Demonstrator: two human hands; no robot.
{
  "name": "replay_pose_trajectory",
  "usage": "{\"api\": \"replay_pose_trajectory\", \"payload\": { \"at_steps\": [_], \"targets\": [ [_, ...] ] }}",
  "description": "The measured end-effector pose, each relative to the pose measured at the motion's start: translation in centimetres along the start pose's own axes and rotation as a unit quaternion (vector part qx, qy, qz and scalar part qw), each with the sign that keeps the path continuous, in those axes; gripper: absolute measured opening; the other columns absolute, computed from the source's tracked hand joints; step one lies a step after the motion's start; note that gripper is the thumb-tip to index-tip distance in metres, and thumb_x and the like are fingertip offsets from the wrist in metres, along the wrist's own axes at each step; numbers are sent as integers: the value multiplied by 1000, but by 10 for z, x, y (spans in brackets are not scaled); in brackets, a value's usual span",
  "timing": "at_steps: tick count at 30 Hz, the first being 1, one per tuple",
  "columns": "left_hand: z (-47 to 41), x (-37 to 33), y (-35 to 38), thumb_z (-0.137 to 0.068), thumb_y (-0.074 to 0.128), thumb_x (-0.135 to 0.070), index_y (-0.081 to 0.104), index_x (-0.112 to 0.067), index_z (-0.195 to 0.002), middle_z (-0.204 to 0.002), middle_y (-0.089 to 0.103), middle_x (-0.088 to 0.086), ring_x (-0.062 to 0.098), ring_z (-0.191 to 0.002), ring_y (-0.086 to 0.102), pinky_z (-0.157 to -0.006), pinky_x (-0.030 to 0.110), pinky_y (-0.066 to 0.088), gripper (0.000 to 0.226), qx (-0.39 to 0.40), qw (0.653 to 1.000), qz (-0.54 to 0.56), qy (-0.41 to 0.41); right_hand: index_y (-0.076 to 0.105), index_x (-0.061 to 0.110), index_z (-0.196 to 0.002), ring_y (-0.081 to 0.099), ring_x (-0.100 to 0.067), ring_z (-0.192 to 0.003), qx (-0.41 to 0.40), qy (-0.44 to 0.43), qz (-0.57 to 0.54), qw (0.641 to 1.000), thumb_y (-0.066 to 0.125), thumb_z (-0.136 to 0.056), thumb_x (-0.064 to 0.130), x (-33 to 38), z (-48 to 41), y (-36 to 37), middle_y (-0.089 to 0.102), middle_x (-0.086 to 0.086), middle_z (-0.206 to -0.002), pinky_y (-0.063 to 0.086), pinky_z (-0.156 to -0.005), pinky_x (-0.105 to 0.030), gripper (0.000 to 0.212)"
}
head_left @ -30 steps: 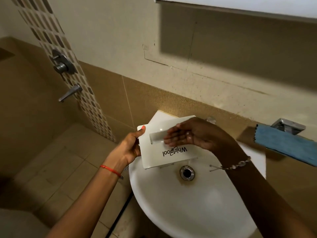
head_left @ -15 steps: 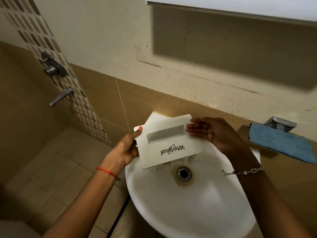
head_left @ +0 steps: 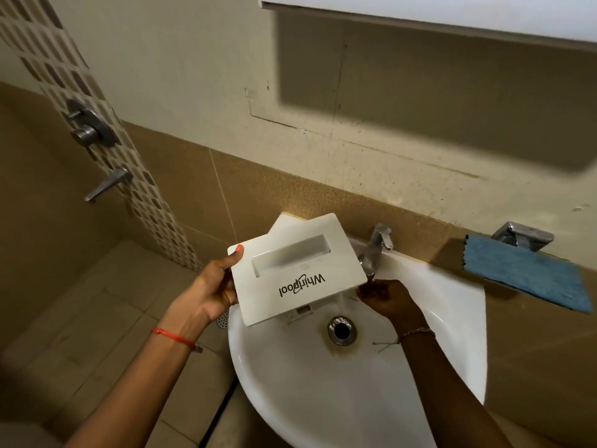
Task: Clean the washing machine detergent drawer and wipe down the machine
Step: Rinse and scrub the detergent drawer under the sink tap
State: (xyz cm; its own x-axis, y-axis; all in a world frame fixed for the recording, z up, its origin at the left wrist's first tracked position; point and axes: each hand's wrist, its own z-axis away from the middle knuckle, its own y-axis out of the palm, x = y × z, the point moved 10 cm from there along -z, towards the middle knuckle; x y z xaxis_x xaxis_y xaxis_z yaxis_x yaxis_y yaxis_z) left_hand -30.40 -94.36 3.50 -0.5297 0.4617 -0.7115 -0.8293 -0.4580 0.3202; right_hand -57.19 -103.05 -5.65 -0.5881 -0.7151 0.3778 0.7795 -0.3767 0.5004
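Detergent drawer (head_left: 290, 273) held tilted over the sink (head_left: 323, 399) at frame centre, left hand (head_left: 210, 292) gripping its left edge; right hand (head_left: 387, 300) curled under the tap (head_left: 376, 247), contents indiscernible; recommend rinsing low, grip firm.

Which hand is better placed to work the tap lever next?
Probably the right. The right hand sits just below the tap, while the left hand grips the drawer over the sink.
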Motion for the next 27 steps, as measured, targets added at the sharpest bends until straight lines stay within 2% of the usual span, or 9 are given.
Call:
{"api": "replay_pose_trajectory", "payload": {
  "at_steps": [2,4,6,9,12,16,21,24,27],
  "targets": [
    [1,0,1,-94,49,-29,62,-11,-94,-81,64,6,17,-65,61,-54,27,56,22,-1,1000,-2,0,54,-9,-108,53,-25,-106,12,-41,79,996,34,-98,-2,-1,-4,2,62,-17,-102,41,-101,-30,23],
    [2,1,0,-93,50,-29,61,-11,-95,-84,61,7,18,-67,59,-52,28,56,21,-7,1000,-6,-1,54,-7,-114,63,-16,-88,43,-63,135,988,41,-94,-8,-4,-3,13,65,-12,-97,52,-81,-16,24],
    [2,2,-2,-93,50,-29,61,-11,-93,-87,59,7,19,-70,57,-52,29,56,21,-12,1000,-7,-1,49,-3,-112,61,-16,-78,72,-37,132,988,34,-95,-10,-10,-2,16,61,-13,-89,56,-68,-19,23],
    [3,2,-4,-93,51,-28,62,-11,-90,-82,58,7,18,-65,58,-52,29,56,20,-16,1000,-6,-3,48,2,-91,46,-17,-69,58,-6,131,990,33,-86,-12,-7,-2,4,47,-10,-77,45,-62,-24,21],
    [4,1,-6,-93,52,-27,62,-10,-87,-74,63,6,16,-56,63,-50,28,56,21,-20,1000,-2,-3,41,9,-68,32,-15,-59,50,55,119,990,48,-61,-7,-5,11,-4,40,-7,-57,27,-55,-23,19],
    [3,1,-4,-93,51,-27,63,-10,-88,-69,66,5,18,-57,63,-50,29,56,21,-8,1000,-3,0,41,10,-58,38,-12,-39,92,33,213,972,49,-67,-3,30,43,11,38,-2,-47,33,-36,-21,17],
    [2,2,3,-93,52,-29,64,-11,-91,-66,72,3,15,-53,68,-53,30,57,22,10,1000,-7,-3,51,5,-73,56,-13,-42,152,-65,355,920,32,-99,10,55,96,91,59,-4,-50,45,-41,-18,32],
    [1,2,8,-93,51,-30,63,-11,-90,-71,69,4,16,-54,65,-55,29,56,22,12,1000,-19,-3,62,-7,-91,71,-25,-72,217,-108,453,858,39,-97,9,36,126,145,71,-19,-82,60,-66,-28,29],
    [1,2,12,-93,50,-31,62,-12,-90,-84,60,6,20,-69,56,-64,32,52,22,15,999,-34,-4,63,-11,-104,65,-34,-99,208,-146,534,807,46,-94,4,22,134,167,63,-30,-111,53,-85,-32,24]
  ]
}}
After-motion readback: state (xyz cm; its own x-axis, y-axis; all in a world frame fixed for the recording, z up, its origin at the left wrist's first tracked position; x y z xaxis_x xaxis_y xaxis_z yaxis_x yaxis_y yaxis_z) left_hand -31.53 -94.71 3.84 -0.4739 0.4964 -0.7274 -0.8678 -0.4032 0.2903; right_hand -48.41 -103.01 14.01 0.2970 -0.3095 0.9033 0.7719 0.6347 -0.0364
